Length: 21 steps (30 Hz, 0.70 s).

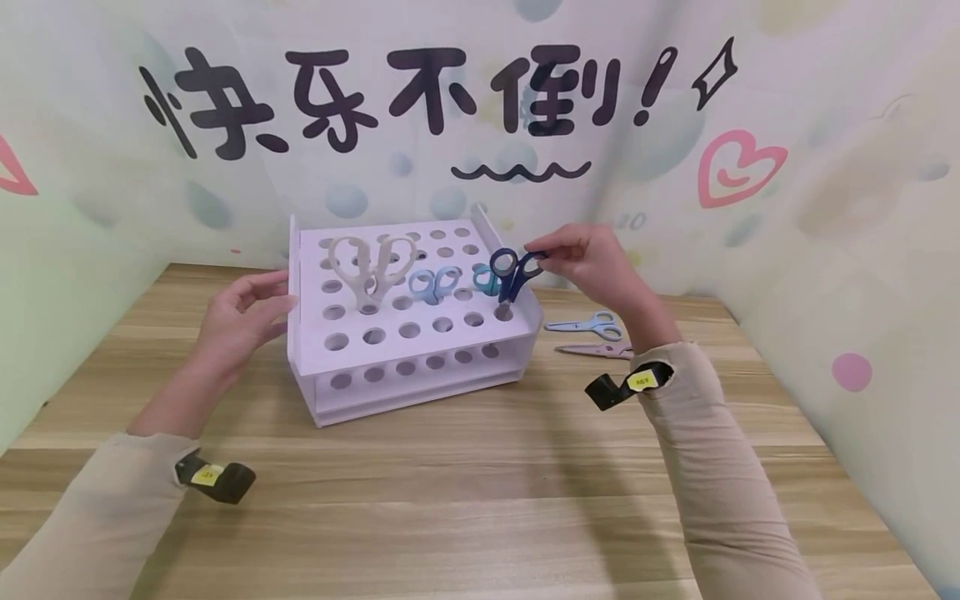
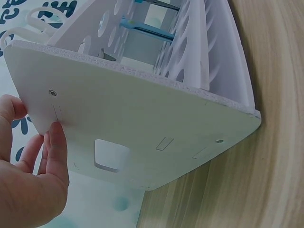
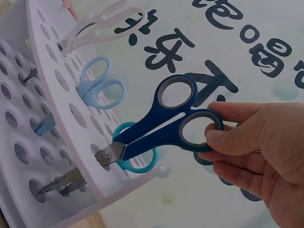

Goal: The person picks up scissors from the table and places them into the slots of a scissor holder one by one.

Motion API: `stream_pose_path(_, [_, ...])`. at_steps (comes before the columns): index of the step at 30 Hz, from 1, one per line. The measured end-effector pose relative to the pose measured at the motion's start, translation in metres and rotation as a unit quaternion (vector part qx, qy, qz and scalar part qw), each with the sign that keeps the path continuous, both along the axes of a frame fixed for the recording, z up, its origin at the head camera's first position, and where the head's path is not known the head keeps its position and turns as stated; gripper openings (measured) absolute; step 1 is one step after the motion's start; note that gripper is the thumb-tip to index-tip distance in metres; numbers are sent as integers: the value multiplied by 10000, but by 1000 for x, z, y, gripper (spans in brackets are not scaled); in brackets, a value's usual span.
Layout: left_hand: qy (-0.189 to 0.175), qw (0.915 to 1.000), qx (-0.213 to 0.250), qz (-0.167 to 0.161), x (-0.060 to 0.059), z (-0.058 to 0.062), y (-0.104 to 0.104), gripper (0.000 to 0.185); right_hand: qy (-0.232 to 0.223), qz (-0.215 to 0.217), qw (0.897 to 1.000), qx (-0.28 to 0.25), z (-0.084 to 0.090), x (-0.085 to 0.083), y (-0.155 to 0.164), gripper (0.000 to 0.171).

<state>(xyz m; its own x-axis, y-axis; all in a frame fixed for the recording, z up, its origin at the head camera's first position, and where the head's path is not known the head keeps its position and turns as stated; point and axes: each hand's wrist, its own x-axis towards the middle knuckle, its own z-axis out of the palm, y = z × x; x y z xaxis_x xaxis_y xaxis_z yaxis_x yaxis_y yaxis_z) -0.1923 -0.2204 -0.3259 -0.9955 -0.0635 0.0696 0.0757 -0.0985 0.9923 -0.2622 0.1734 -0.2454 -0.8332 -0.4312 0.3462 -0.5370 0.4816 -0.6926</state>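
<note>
My right hand [image 1: 592, 260] pinches one handle loop of the dark blue scissors [image 3: 173, 116] between thumb and fingers. Their blades pass down through a hole at the rack's front right corner, the tips at a hole in the lower plate in the right wrist view. Against the left side panel of the white rack [image 1: 390, 340], my left hand [image 1: 242, 321] rests its fingertips, also seen in the left wrist view. White-handled scissors [image 1: 360, 271], light blue scissors [image 1: 435, 286] and teal scissors [image 1: 486, 280] stand handles-up in the rack.
Right of the rack, another pair of light blue scissors [image 1: 592, 325] and a pair of pink scissors [image 1: 596, 350] lie on the wooden table [image 1: 420, 500], partly behind my right arm. A printed cloth backdrop [image 1: 420, 192] hangs close behind the rack.
</note>
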Motion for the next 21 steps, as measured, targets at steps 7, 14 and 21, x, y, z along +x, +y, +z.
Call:
stream_pose_path(7, [42, 10000, 57, 4, 0, 0, 1, 25, -135, 152, 9998, -54, -8, 0, -2, 26])
stream_pose_path(14, [-8, 10000, -67, 18, 1, 0, 0, 26, -302, 190, 9993, 63, -12, -1, -4, 24])
stream_pose_path(21, [-16, 10000, -63, 17, 0, 0, 0, 26, -369, 348, 9987, 55, -14, -4, -3, 23])
